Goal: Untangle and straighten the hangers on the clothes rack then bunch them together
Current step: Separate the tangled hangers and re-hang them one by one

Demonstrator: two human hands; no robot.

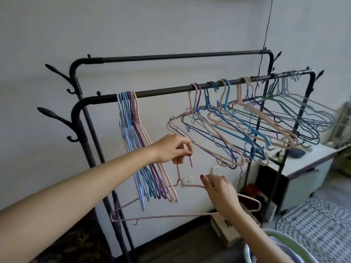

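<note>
Closest to me, the right hand [218, 188] is down low with its fingers curled over the shoulder of a pink hanger [182, 215] that's off the rail completely. The left hand [171, 149], a bit higher, pinches that same hanger's hook between thumb and fingertips. So both hands are holding 1 hanger, carried in the air in front of the rack, between the 2 groups.

These look like thin coated wire hangers, so I'd guess super light and a bit springy. They'd flex before they'd break, and the coating probably gives decent grip. The annoying part is the little notches and hooks, which love snagging each other. Hook plus 1 shoulder seems like the right place to hold, since you can steer it onto the bar without it twisting.

Behind the hands, on the front rail [163, 91], the tidy bunch [133, 141] hangs straight at the left end, roughly 8 in blue, purple and pink. Further right the tangled hangers [247, 126] are splayed sideways and overlapping, all the way to the far end of the clothes rack [76, 111].
</note>
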